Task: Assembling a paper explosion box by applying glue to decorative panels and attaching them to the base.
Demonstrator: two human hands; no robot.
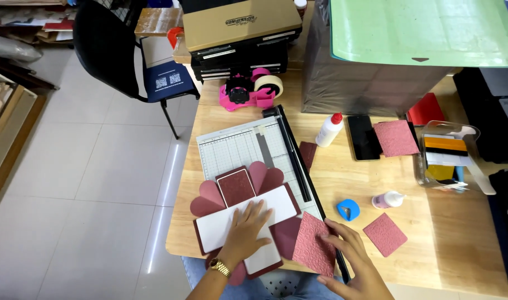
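Maroon embossed square (314, 245), right hand (351, 261), left hand (247, 230)

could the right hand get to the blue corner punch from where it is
Probably yes: the right hand holds an embossed pink square, and the blue corner punch lies just beyond it on bare wooden table, nothing between.

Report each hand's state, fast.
Left hand: open, flat on the white card panel.
Right hand: fingers pinching the embossed pink card.
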